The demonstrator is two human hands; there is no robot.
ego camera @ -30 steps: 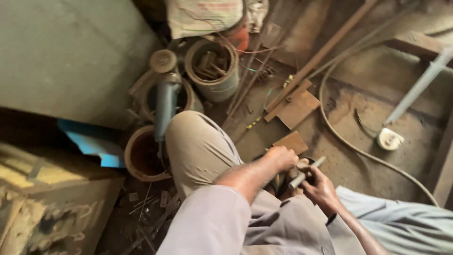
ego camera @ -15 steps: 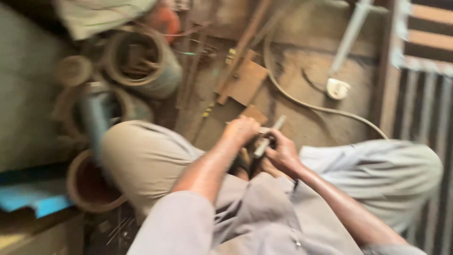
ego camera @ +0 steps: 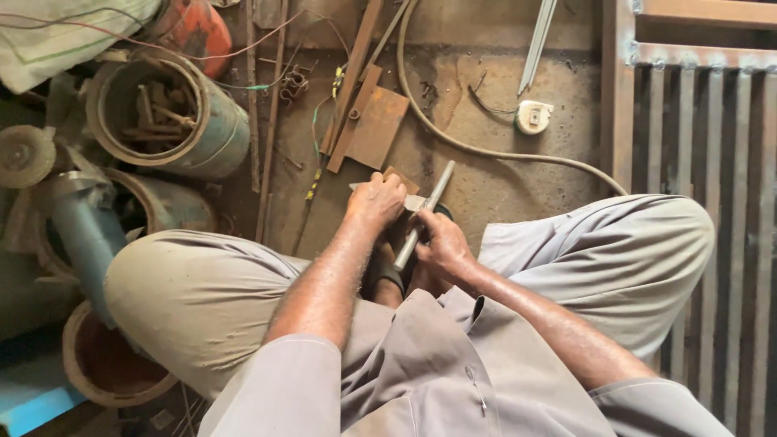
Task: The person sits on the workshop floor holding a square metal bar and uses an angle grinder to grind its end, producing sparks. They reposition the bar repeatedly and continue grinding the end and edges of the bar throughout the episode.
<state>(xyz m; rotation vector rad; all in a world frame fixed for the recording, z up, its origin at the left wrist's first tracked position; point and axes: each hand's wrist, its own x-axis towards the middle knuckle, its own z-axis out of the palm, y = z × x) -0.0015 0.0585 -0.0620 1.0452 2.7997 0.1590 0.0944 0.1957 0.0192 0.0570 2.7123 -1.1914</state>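
Items, left to right, as we look down between our knees to the floor (ego camera: 502, 186). Far left: a clay-coloured pot (ego camera: 105, 364), a blue pipe (ego camera: 85, 235), and a round drum (ego camera: 174, 121) holding rusty scraps; none of these is touched. Next: thin rods (ego camera: 271, 129) lying along the floor and a flat rusty plate (ego camera: 374, 128), both apart from our hands. Centre: our left hand (ego camera: 376, 202), closed over a small flat metal piece (ego camera: 417, 202) and pressing it down on the floor just ahead of our foot. Beside it, our right hand (ego camera: 441, 247), wrapped round the lower end of a short grey tube (ego camera: 425, 212), which slants up and away across the flat piece; whether the two touch we cannot tell. We judge the tube stiff, smooth and rather light, apt to slip or roll in a loose grip, best taken near the low end where the fingers already close round it. The flat piece looks thin, rigid and possibly sharp-edged, best held from above with a flat palm. Further right: a hose (ego camera: 486, 150) curving over the floor, a small white fitting (ego camera: 532, 117), and a metal grille (ego camera: 712, 146) at far right.
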